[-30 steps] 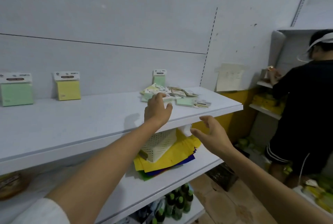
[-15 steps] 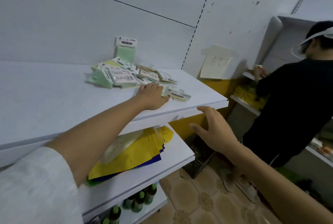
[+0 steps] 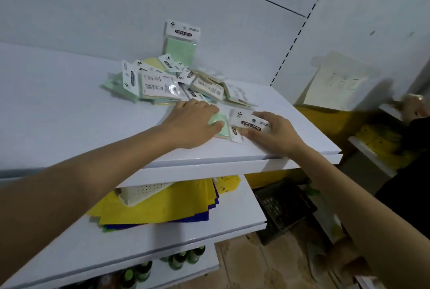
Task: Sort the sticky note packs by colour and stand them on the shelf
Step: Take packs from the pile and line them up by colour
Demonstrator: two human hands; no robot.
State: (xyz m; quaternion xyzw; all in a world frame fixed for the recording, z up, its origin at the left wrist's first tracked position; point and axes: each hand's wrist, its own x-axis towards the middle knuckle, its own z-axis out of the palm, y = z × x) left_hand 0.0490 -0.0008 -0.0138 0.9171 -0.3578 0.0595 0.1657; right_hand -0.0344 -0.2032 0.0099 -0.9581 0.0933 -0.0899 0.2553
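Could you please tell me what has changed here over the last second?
The right hand rose from below onto the shelf and now grips a white-headed pack. The left hand moved from the near edge of the pile and now rests on a flat green pack. The pile and the upright green pack behind it stayed put.

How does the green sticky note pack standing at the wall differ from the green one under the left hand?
The standing green pack is upright against the back wall; the flat green pack lies near the front of the shelf. The standing one is untouched; the left hand covers part of the flat one. Both are pale green.
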